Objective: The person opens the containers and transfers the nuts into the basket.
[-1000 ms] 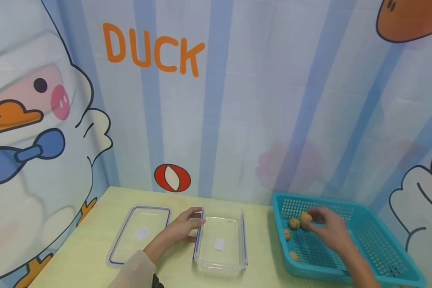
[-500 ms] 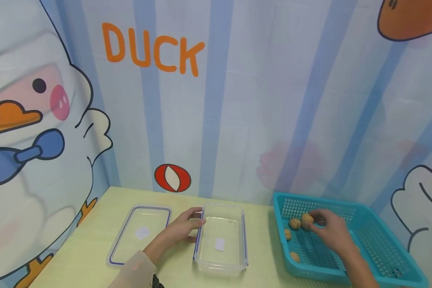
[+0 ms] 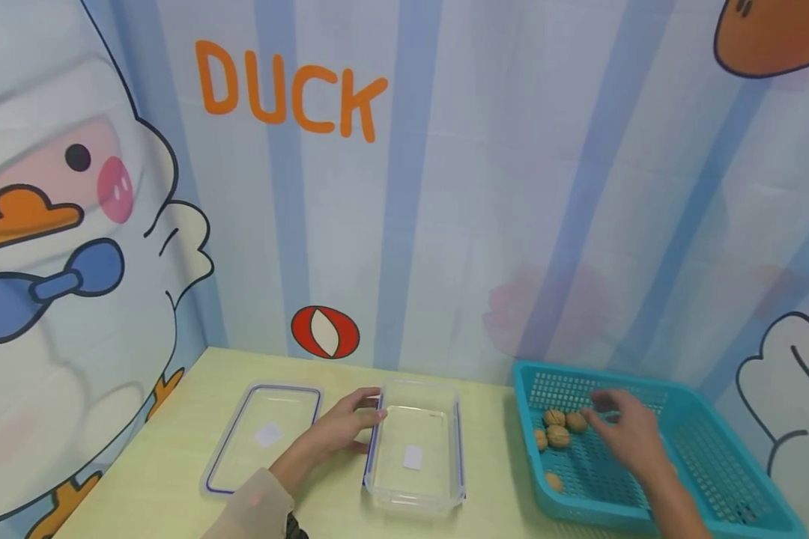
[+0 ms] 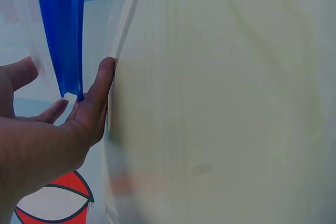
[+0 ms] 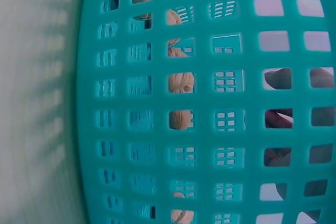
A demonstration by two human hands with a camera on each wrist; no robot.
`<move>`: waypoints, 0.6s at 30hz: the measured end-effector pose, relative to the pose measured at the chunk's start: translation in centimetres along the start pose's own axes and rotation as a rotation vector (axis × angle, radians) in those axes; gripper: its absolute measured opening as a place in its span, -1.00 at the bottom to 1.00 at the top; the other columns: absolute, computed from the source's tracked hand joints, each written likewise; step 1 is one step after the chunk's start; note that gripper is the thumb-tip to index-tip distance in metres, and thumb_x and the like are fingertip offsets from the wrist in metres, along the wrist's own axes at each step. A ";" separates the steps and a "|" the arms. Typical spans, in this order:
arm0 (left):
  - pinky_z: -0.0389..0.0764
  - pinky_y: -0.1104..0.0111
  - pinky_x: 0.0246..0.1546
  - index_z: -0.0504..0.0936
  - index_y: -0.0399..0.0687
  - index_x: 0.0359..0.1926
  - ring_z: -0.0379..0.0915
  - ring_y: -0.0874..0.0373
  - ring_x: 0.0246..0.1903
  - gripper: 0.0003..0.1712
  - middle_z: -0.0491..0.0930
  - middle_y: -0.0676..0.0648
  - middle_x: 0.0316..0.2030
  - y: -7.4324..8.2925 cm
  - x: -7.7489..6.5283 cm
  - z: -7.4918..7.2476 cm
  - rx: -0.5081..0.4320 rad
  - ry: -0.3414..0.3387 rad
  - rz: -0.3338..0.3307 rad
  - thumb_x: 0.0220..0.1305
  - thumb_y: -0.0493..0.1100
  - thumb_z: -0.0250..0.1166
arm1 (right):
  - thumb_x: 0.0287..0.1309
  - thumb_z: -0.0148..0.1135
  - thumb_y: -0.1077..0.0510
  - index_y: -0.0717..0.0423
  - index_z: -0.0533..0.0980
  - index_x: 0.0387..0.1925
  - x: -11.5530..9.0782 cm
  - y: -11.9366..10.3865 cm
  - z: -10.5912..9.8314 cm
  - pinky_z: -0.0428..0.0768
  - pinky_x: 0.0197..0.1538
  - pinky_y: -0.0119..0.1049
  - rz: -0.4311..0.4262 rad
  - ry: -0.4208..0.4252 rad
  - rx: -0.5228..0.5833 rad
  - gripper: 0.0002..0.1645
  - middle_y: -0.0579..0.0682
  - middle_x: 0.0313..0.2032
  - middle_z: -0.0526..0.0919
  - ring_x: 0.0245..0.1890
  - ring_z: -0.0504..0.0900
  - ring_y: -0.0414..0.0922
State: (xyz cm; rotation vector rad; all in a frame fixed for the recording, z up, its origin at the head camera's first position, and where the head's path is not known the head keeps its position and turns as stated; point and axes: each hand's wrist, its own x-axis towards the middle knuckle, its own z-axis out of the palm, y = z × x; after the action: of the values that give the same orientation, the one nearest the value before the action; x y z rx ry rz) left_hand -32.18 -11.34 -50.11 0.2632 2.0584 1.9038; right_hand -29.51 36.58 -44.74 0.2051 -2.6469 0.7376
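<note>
In the head view, a clear food container (image 3: 414,500) without its lid stands mid-table. My left hand (image 3: 344,427) holds its left wall, one fingertip over the rim. The left wrist view shows that hand's fingers around a hanging blue latch (image 4: 63,35) of the container. My right hand (image 3: 630,434) is inside the turquoise basket (image 3: 542,498), thumb and fingers apart with nothing between them. Just left of its fingertips lie walnuts, among them a front one (image 3: 558,436) and a right one (image 3: 577,422). In the right wrist view, the basket's lattice partly hides walnuts (image 5: 181,82) and fingers.
The clear lid (image 3: 232,449) with a blue seal lies left of the container. A small white label (image 3: 413,457) shows in the container. Another walnut (image 3: 553,482) lies at the basket's near left. A cartoon duck curtain (image 3: 445,187) hangs behind the pale yellow table (image 3: 488,442).
My right hand has let go of a walnut, which now rests among the others, and its fingers have spread and drawn slightly right. The left hand and container have stayed in place.
</note>
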 end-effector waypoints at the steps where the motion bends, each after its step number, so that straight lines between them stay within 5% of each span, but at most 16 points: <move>1: 0.74 -0.09 0.05 0.21 -0.22 0.59 0.41 -0.31 0.33 -0.21 0.26 -0.39 0.49 0.0 0.0 0.0 0.005 0.002 0.000 0.54 -0.06 0.32 | 0.45 0.37 0.11 0.40 0.56 0.17 0.0 0.0 0.0 0.71 0.00 0.23 -0.009 0.012 0.000 -0.52 0.33 -0.01 0.69 -0.02 0.68 0.26; 7: 0.74 -0.07 0.04 0.22 -0.22 0.59 0.43 -0.29 0.32 -0.20 0.27 -0.39 0.49 -0.1 0.2 0.0 0.013 0.001 -0.001 0.53 -0.05 0.33 | 0.49 0.32 0.08 0.35 0.61 0.14 -0.2 -1.3 -0.6 0.73 -0.03 0.21 -0.069 0.076 0.005 -0.58 0.26 -0.04 0.72 -0.05 0.70 0.21; 18: 0.76 -0.07 0.00 0.21 -0.32 0.58 0.41 -0.39 0.34 -0.22 0.24 -0.44 0.50 0.4 -0.5 -1.1 0.038 0.034 0.024 0.56 -0.06 0.30 | 0.54 0.26 -0.07 0.30 0.52 0.30 0.2 -9.2 -2.0 0.63 0.15 0.27 -0.104 -0.024 0.065 -0.41 0.29 0.16 0.66 0.16 0.61 0.25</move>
State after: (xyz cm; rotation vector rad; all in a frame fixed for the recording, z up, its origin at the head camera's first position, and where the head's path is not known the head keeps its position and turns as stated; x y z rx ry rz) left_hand -32.16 -12.49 -49.64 0.2675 2.1251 1.8968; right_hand -26.84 29.74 -38.79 0.3692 -2.6139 0.7923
